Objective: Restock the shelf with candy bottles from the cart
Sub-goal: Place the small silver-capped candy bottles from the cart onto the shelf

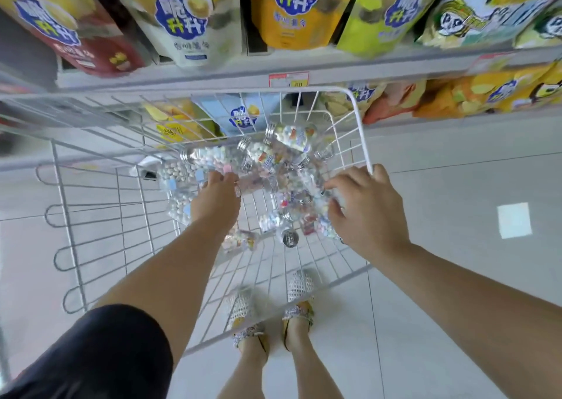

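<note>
Candy bottles (pixel 292 138) lie heaped in the wire cart (pixel 359 124) at frame centre, their long axes pointing every way. My left hand (pixel 217 197) reaches deepest, fingertips down among them. My right hand (pixel 365 213) hovers curled just beside. Whether either grips a bottle, I cannot tell.

Looking straight down into a wire cart (pixel 359 124), candy bottles (pixel 292 137) heaped at its 12 o'clock end. Reaching the left hand (pixel 219 197) into the heap from 9 o'clock, fingertips blurred, grip unreadable. Resting the right hand (pixel 365 213) at 3 o'clock, thumb against the rim, fingers spread over bottles. Standing at 6 o'clock in woven shoes (pixel 299 287). Facing a shelf (pixel 213 76) of snack bags (pixel 185 18) at 12 o'clock.
</note>
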A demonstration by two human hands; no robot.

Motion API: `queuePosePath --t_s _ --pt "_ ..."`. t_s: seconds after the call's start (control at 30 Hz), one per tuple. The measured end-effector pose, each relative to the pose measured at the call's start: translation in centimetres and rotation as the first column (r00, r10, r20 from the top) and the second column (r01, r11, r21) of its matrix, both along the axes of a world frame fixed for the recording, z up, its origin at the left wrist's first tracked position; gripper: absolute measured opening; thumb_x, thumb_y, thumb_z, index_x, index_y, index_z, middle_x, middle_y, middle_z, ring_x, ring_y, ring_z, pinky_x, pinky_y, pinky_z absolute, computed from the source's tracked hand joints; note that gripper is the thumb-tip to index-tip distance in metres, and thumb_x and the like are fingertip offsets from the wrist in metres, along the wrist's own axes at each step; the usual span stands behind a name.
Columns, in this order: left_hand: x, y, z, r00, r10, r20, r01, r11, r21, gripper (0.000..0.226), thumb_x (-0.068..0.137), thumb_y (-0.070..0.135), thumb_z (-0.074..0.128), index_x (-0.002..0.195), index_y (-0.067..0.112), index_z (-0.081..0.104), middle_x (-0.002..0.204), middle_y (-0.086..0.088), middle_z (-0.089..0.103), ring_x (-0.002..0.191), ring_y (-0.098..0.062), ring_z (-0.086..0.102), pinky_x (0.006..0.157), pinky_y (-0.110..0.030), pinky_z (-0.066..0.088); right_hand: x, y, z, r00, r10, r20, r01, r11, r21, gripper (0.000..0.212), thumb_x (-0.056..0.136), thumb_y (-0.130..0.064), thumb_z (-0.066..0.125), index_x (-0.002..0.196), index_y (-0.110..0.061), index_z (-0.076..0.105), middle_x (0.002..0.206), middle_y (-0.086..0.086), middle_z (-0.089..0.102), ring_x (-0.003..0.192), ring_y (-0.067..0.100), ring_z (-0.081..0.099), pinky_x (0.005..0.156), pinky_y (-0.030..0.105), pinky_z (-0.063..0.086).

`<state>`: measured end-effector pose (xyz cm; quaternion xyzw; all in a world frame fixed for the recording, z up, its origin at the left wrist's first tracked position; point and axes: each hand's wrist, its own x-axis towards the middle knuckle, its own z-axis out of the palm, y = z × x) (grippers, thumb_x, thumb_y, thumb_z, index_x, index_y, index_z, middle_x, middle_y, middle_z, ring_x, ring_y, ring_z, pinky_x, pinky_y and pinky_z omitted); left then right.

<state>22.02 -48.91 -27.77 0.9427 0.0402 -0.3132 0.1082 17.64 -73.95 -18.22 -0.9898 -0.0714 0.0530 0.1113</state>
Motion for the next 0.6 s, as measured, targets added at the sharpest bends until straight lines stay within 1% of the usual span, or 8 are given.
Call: queuePosePath --t_s 0.1,0.17,0.27,0.33,0.4,0.43,0.5,0.6 --pt "0.4 -0.2 1.6 0.999 0.044 0.000 -0.044 0.993 -0.109 0.036 0.089 0.025 0.061 0.123 0.018 0.055 0.125 -0.007 0.046 0.091 -0.027 0.062 0.071 -0.039 0.056 0.2 -0.1 -0.1 1.000 0.009 -0.017 -0.008 1.000 0.009 0.020 0.079 -0.020 0.064 0.098 -0.023 0.071 0.096 -0.006 0.067 0.083 0.026 0.052 0.070 0.031 0.046" --pt "0.4 -0.3 4.2 0.990 0.144 -0.005 -0.142 0.967 -0.214 0.021 0.081 0.027 0.064 0.099 0.017 0.063 0.107 -0.004 0.053 0.083 -0.022 0.060 0.069 -0.033 0.052 0.4 -0.3 0.1 0.996 0.014 -0.090 -0.011 0.999 0.030 0.022 0.078 -0.018 0.068 0.100 -0.023 0.072 0.098 -0.006 0.068 0.085 0.026 0.054 0.077 0.032 0.045" --pt "0.5 0.2 9.7 0.971 0.234 -0.044 -0.235 0.920 -0.315 0.019 0.078 0.029 0.064 0.073 0.011 0.060 0.075 -0.002 0.058 0.064 -0.017 0.051 0.054 -0.026 0.039 1.0 -0.6 1.7 0.948 0.060 -0.314 -0.044 0.997 0.056 0.026 0.082 -0.023 0.068 0.108 -0.027 0.070 0.113 -0.005 0.067 0.113 0.026 0.056 0.105 0.040 0.031" --pt "0.7 0.5 14.5 0.978 0.195 -0.079 -0.210 0.897 -0.388 0.023 0.082 0.034 0.066 0.072 0.014 0.063 0.071 -0.002 0.064 0.062 -0.014 0.052 0.056 -0.025 0.040 1.0 -0.4 4.5 0.905 0.019 -0.425 -0.010 1.000 0.022 0.030 0.089 -0.033 0.062 0.119 -0.034 0.063 0.132 -0.010 0.053 0.145 0.028 0.026 0.118 0.052 0.005" --pt "1.3 0.6 19.5 0.983 0.136 -0.121 -0.178 0.864 -0.471 0.023 0.085 0.039 0.068 0.075 0.018 0.069 0.077 0.000 0.070 0.065 -0.014 0.060 0.062 -0.025 0.047 0.8 0.4 8.0 0.893 0.018 -0.450 -0.006 1.000 0.027 0.036 0.091 -0.040 0.060 0.126 -0.036 0.058 0.141 -0.013 0.042 0.152 0.024 0.003 0.117 0.057 -0.010" --pt "1.8 0.5 22.1 0.985 0.102 -0.139 -0.159 0.850 -0.503 0.024 0.086 0.041 0.069 0.078 0.018 0.071 0.079 0.000 0.071 0.068 -0.015 0.063 0.066 -0.028 0.051 0.7 0.9 10.3 0.888 0.049 -0.457 -0.010 0.996 0.087 0.039 0.088 -0.045 0.060 0.126 -0.036 0.057 0.141 -0.014 0.042 0.151 0.023 0.007 0.118 0.057 -0.006" --pt "2.6 0.0 26.6 0.988 0.036 -0.148 -0.113 0.829 -0.548 0.026 0.086 0.043 0.070 0.078 0.018 0.073 0.080 -0.001 0.071 0.070 -0.014 0.064 0.076 -0.036 0.054 0.8 1.9 14.8 0.845 0.131 -0.518 0.056 0.943 0.329 0.043 0.077 -0.056 0.061 0.117 -0.039 0.058 0.127 -0.017 0.053 0.136 0.015 0.039 0.116 0.049 0.026" --pt "3.1 -1.0 34.6 0.993 -0.020 -0.115 -0.051 0.813 -0.580 0.029 0.086 0.050 0.068 0.082 0.021 0.073 0.085 0.001 0.070 0.080 -0.016 0.066 0.083 -0.038 0.053 0.8 2.5 22.3 0.809 0.181 -0.559 0.195 0.814 0.546 0.029 0.077 -0.045 0.076 0.098 -0.040 0.057 0.096 -0.018 0.064 0.090 -0.007 0.057 0.084 0.021 0.047"
